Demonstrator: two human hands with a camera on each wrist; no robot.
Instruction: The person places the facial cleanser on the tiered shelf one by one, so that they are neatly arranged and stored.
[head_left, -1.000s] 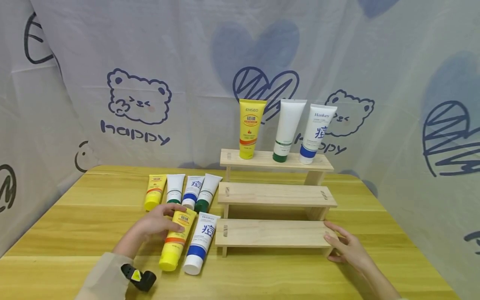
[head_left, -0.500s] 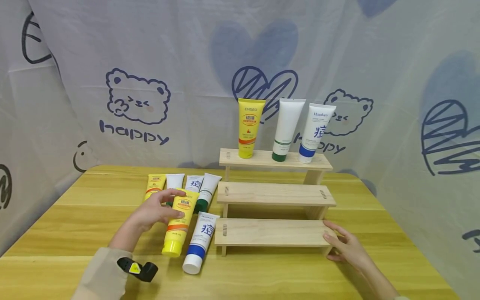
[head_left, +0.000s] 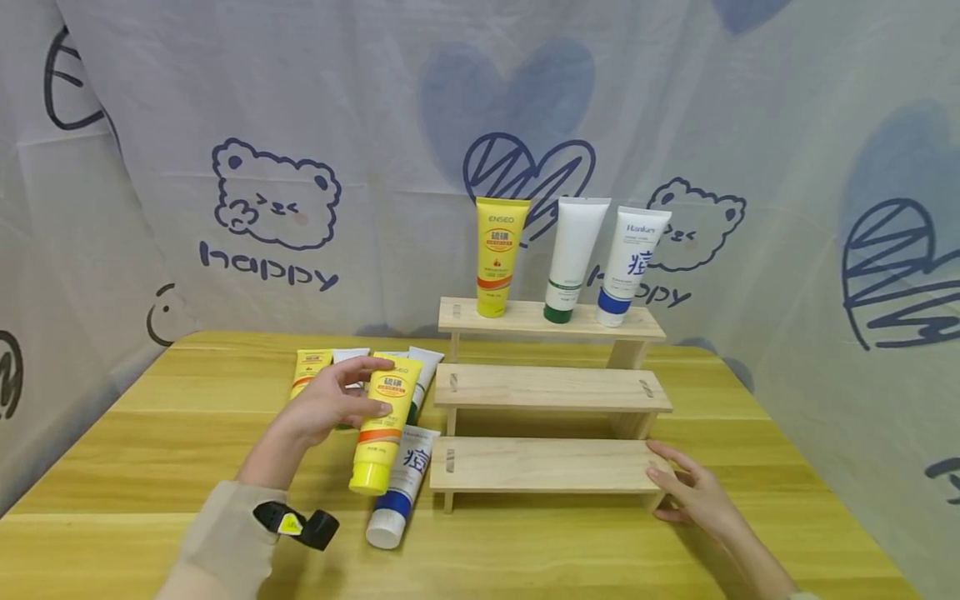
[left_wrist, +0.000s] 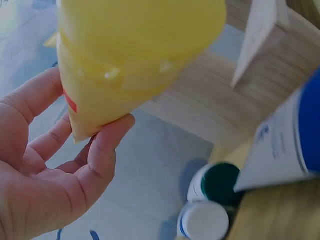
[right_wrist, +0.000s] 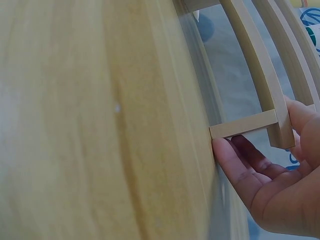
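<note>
My left hand (head_left: 330, 408) holds a yellow squeeze tube (head_left: 378, 458) by its flat upper end, cap down and tilted. Thumb and fingers pinch that end in the left wrist view, where the tube (left_wrist: 135, 45) fills the top. Below it lies a white tube with a blue band (head_left: 393, 502), partly covered by the yellow one in the head view. At the right end of the lowest step of a three-step wooden stand (head_left: 547, 465) is my right hand (head_left: 697, 500). In the right wrist view its fingers (right_wrist: 235, 165) grip round the step's end and leg.
On the top step stand a yellow tube (head_left: 497, 267), a white tube with green cap (head_left: 573, 267) and a white-and-blue tube (head_left: 630, 267). Behind my left hand lie several more tubes, including a yellow one (head_left: 311, 364) and a green-capped one (head_left: 427, 367), partly hidden.
My left hand has lifted the yellow tube off the table and carried it up and to the right, over the white-and-blue tube. The right hand stays at the stand.
</note>
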